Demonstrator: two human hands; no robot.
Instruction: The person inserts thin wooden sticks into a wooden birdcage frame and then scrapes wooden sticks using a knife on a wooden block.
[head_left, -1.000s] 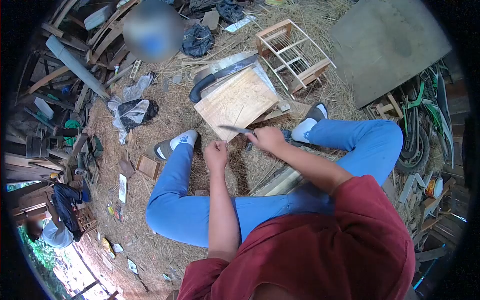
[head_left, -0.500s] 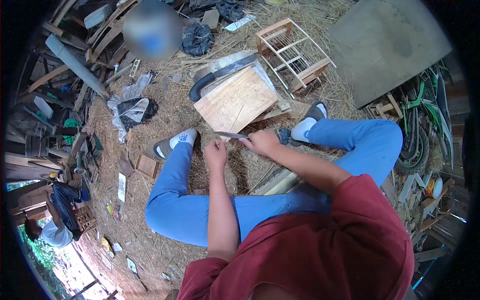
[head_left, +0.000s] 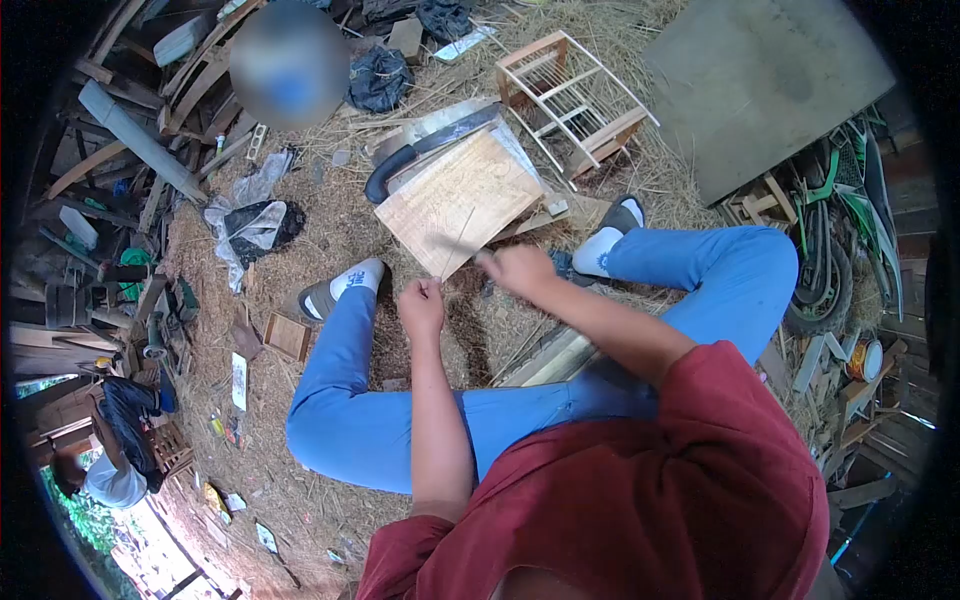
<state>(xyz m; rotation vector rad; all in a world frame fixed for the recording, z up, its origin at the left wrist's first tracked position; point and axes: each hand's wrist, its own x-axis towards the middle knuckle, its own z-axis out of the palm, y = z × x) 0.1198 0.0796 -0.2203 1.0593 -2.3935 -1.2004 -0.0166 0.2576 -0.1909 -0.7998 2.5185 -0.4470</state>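
My right hand [head_left: 520,270] is closed around the handle of a knife [head_left: 456,245], whose blade is smeared by motion and points left over the near edge of a wooden board [head_left: 455,190]. My left hand [head_left: 422,305] is closed in a pinch on a thin stick [head_left: 458,240] that slants up over the board. Behind the board lies a large curved blade with a dark handle [head_left: 388,172]. Both hands are in front of my spread knees, the left one nearer to me.
A small wooden rack [head_left: 575,105] stands past the board. A grey sheet [head_left: 765,90] and a green motorbike [head_left: 835,220] are at the right. Plastic bags [head_left: 255,225] and a wooden box [head_left: 287,336] lie left. Another person [head_left: 115,475] sits at far left.
The knife in my right hand has lifted and tilted away from my left hand. The whole view has shifted slightly, moving the board a little left and up.
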